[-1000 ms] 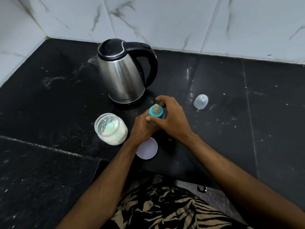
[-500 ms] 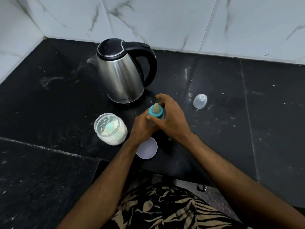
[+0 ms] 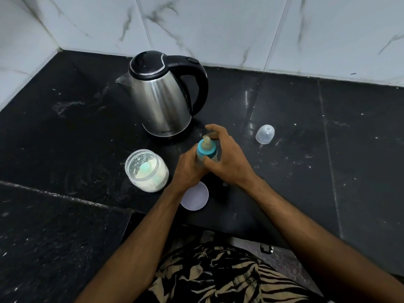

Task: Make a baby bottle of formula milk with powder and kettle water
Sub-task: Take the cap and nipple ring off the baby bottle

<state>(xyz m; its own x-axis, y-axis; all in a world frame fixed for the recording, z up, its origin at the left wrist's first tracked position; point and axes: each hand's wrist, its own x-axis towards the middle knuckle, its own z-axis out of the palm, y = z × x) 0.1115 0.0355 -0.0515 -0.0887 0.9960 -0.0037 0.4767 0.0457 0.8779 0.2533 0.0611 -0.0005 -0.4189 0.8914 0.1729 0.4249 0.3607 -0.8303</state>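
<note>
Bottle [image 3: 206, 155] stood on the black table [image 3: 284, 171], small and likely light, its plastic maybe slippery. Left hand [image 3: 188, 169] wrapped its body; right hand [image 3: 227, 162] pinched the blue ring [image 3: 207, 151], a good hold. Above that grip poked a soft, yellowish teat [image 3: 206, 142].

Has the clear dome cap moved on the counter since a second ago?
No. The clear dome cap sits in the same place, right of the kettle; only the camera view shifted slightly.
</note>
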